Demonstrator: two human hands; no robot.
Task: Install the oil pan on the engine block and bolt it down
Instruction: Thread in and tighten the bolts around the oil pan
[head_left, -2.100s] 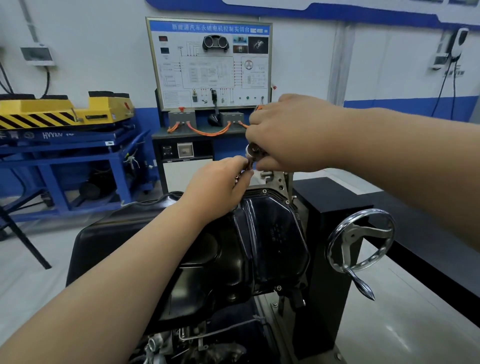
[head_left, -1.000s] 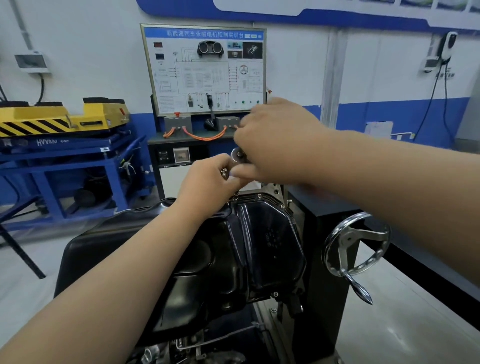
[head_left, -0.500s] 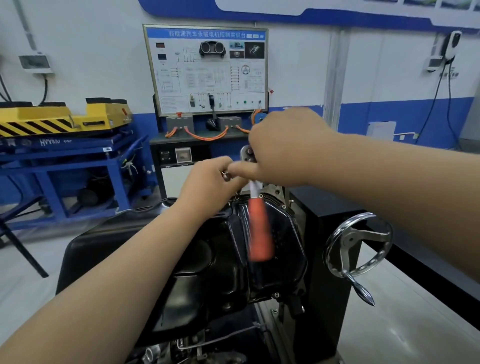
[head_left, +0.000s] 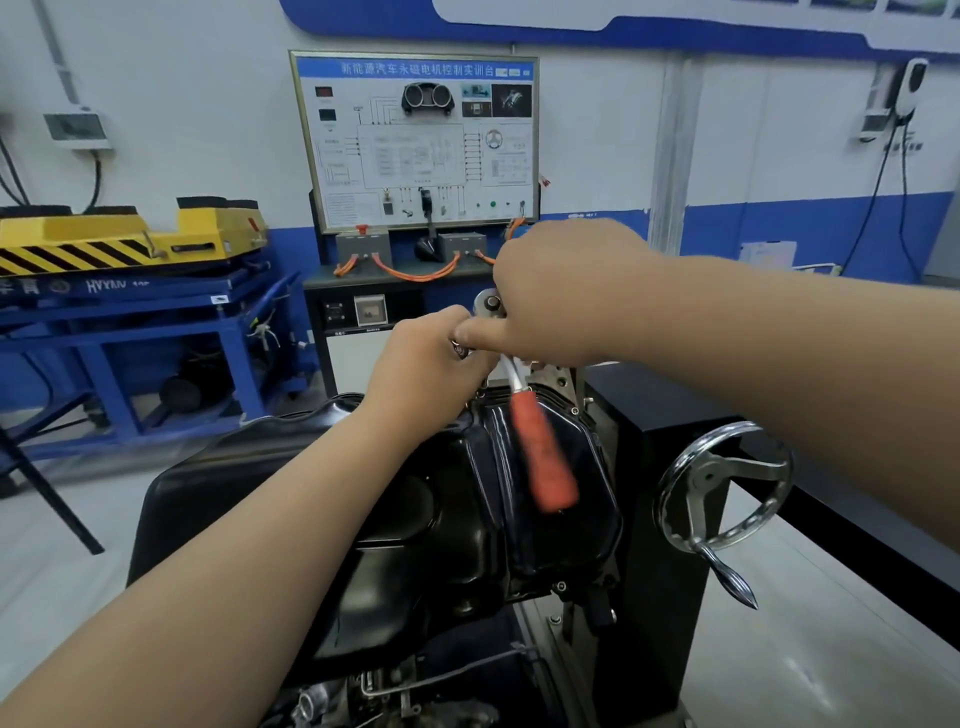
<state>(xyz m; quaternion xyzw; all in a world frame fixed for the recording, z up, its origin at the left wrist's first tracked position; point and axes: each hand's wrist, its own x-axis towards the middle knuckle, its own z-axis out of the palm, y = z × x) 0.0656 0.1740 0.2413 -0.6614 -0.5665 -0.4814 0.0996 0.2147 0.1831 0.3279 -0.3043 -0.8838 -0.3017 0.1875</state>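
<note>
At the far edge of the black oil pan (head_left: 545, 545), seated on the engine (head_left: 363, 696), my right hand (head_left: 561, 291) curls its fingers (head_left: 511, 275) round the head of the orange-handled ratchet (head_left: 535, 441); my left hand (head_left: 421, 364) pinches a small metal part (head_left: 460, 349) beside it.

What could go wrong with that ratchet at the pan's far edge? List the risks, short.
1. The right hand grips only the ratchet at its head. The blurred orange handle hangs free and might knock the oil pan.
2. The left hand pinches the socket just below the head, so it could get nipped if the tool slips.
</note>
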